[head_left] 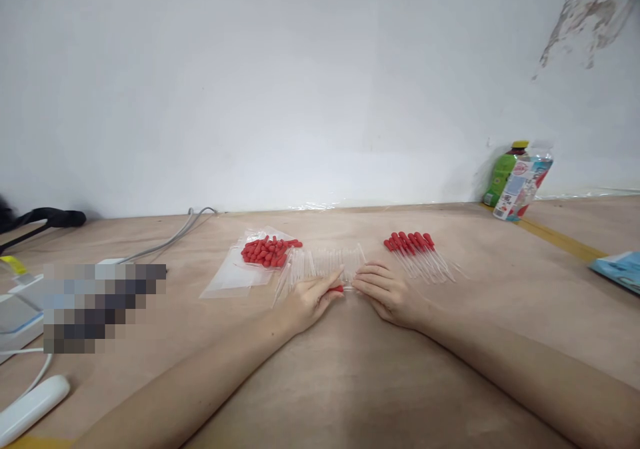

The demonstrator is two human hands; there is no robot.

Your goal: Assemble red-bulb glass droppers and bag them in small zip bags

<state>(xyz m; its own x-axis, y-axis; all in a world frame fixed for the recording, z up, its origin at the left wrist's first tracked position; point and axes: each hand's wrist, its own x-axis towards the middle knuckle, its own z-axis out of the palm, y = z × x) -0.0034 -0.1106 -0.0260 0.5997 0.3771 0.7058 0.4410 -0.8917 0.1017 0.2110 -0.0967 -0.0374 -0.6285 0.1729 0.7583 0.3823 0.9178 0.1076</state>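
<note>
My left hand (311,299) pinches a small red rubber bulb (337,289) at the middle of the table. My right hand (384,290) meets it from the right, fingers closed on what looks like a clear glass tube joined to that bulb. Just behind the hands lies a row of clear glass tubes (324,262). A pile of loose red bulbs (269,250) rests on a clear plastic bag (231,277) to the left. To the right lies a bunch of finished droppers with red bulbs (417,254).
A green bottle (504,172) and a wrapped packet (523,187) stand at the wall on the right. A blue packet (620,269) lies at the right edge. Grey cables (173,239), a white device (30,409) and a black strap (45,219) sit on the left.
</note>
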